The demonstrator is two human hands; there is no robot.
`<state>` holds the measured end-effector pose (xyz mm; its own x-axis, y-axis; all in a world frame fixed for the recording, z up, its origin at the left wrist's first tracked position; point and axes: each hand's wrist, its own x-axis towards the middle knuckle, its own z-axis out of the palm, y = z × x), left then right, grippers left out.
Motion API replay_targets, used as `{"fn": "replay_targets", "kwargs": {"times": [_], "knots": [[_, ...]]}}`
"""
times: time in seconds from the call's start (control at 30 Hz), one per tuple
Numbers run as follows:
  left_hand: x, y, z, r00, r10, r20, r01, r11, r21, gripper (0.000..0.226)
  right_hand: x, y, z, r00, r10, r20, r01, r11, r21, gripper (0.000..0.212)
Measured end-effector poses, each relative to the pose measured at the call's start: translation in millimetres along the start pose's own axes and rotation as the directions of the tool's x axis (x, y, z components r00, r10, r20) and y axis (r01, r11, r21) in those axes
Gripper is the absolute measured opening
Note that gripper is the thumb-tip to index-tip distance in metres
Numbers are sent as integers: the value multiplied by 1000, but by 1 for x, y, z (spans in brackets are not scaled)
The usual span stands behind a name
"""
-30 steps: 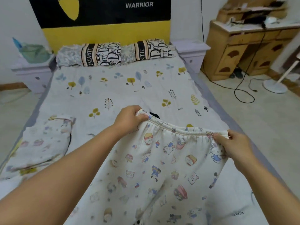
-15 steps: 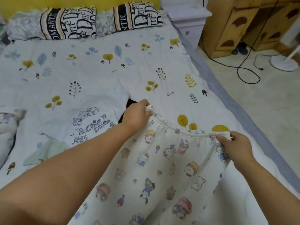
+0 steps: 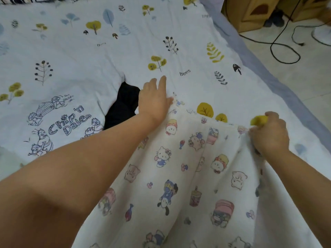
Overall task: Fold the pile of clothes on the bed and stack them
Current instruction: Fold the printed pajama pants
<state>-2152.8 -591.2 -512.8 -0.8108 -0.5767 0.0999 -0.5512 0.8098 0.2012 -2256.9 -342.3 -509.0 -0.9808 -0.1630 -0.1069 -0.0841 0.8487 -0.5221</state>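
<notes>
Waistband of the cartoon-print trousers: recorded as released at its left end. Half a second before, both corners had been pinched and the band held stretched; at this moment the left hand was found flat, fingers straight and spread, laid at the left corner of the band in the middle of the frame, over the bed sheet. The right hand was found curled round the right corner of the band, at the right of the frame, with cloth bunched under its fingers. The view had also been dropped lower over the bed, so the pillows were cut off at the top edge.

Location: the trousers were spread from the middle of the frame down to the lower edge, waistband uppermost, lying on the bed.

Meaning for the task, as judged: the garment had been laid down for smoothing, and folding had not yet been started. No stack was shown.

Other items: a white printed shirt at left of the frame, and a black garment just beside the left wrist, partly covered by it; both appeared unfolded.

Writing: "Chip 'n Dale" was read on the shirt; "trees" was read on the sheet, right of centre. A second word on the sheet, near the upper right, was cut too short to be read with certainty.
</notes>
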Motion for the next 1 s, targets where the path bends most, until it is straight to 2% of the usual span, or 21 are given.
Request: {"fn": "replay_targets", "kwargs": {"times": [0.03,0.1,0.17,0.23,0.33,0.47,0.63,0.7,0.8,0.87,0.93,1.0], "knots": [[-12,2,6,999,-12,41,11,999,44,62,-8,-1,7,999,-36,-14,36,999,-36,55],[-47,6,21,992,45,116,-54,996,77,64,-37,-2,24,971,-237,-23,232,962,-142,56],[-85,4,36,962,168,215,-188,979,76,66,-70,-1,50,895,-420,149,445,836,-320,52],[-105,-8,49,915,231,331,-282,953,114,74,-84,5,70,838,-436,328,538,759,-365,61],[-96,-28,65,898,186,398,-267,951,157,70,-73,15,79,818,-350,457,549,712,-438,75],[-81,-30,76,914,153,377,-236,954,184,66,-56,26,88,814,-337,473,547,720,-427,70],[-88,-13,56,872,113,476,-231,953,196,65,-64,14,74,805,-296,515,538,730,-422,68],[-104,-5,35,887,107,449,-202,965,170,63,-78,7,63,817,-364,446,534,770,-350,65],[-153,-3,11,929,134,344,-137,990,-14,46,-107,6,49,825,-460,328,547,795,-262,60],[-195,-5,4,967,159,201,-146,986,-75,35,-131,14,43,815,-472,336,562,785,-259,57],[-238,-11,0,978,131,163,-108,984,-143,34,-156,24,40,786,-519,336,607,751,-258,57],[-280,-12,-5,976,105,189,-74,983,-168,32,-184,36,38,781,-512,357,609,751,-254,56]]}}
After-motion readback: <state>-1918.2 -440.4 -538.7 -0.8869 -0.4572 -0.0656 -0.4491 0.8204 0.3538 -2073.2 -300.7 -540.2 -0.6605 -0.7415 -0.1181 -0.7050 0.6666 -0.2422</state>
